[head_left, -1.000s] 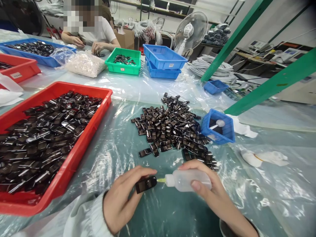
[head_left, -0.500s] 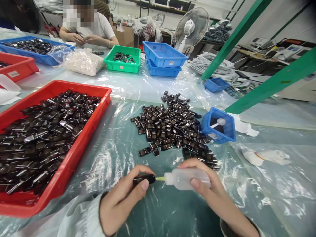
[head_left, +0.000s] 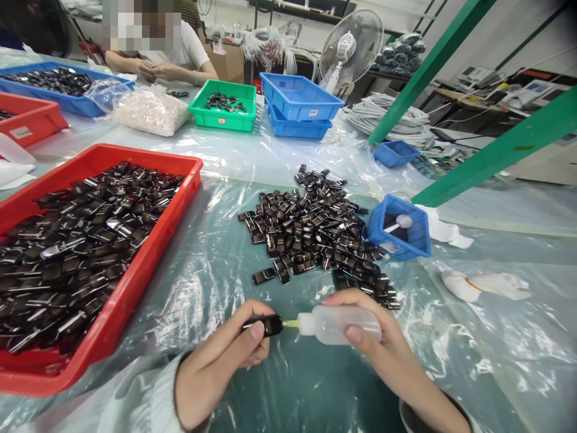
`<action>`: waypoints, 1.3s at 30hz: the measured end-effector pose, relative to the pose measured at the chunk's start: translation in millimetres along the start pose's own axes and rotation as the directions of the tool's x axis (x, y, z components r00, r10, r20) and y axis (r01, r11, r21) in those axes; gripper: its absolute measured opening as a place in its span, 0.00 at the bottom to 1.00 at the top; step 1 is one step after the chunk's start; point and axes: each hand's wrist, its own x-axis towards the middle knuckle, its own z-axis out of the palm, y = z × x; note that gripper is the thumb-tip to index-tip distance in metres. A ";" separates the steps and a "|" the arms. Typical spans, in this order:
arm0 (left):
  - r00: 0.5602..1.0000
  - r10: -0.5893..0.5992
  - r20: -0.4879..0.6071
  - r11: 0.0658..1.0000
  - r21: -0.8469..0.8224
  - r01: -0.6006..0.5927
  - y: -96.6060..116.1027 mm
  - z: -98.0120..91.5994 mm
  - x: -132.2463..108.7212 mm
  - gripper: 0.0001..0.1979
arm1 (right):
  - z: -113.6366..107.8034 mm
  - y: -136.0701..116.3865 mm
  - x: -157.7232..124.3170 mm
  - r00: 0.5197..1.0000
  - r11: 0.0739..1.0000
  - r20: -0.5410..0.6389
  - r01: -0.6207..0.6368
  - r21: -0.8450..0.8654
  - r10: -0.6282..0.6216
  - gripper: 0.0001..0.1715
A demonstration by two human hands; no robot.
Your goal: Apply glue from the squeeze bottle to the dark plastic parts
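Observation:
Between thumb and fingers, my left hand (head_left: 232, 355) pinches a small glossy black plastic casing (head_left: 273, 325), held level above the table. My right hand (head_left: 376, 328) is closed around a translucent squeeze bottle (head_left: 333, 325) lying sideways in the grip. Its thin yellowish nozzle tip (head_left: 291, 323) points left and meets the right end of the casing, or nearly so; actual contact is too small to tell. Beyond both hands lies a loose pile of similar black casings (head_left: 311, 228) on the plastic-covered table.
At left stands a large red tray (head_left: 192, 171) full of black casings. A small blue bin (head_left: 421, 234) holding a white spoon sits right of the pile. Farther back are a green tray (head_left: 225, 122), stacked blue trays (head_left: 302, 111) and a seated person (head_left: 193, 45). Green posts (head_left: 496, 147) slant at right.
The casing has turned in my left fingers, showing more of its broad face, and my lower fingers now show beneath it. The bottle has shifted very slightly left.

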 end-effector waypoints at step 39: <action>1.000 0.007 0.029 0.999 0.054 -0.009 -0.7 -4.0 -0.6 0.15 | -1.9 5.0 -1.1 0.993 0.994 0.078 0.095 -0.063 -0.090 0.14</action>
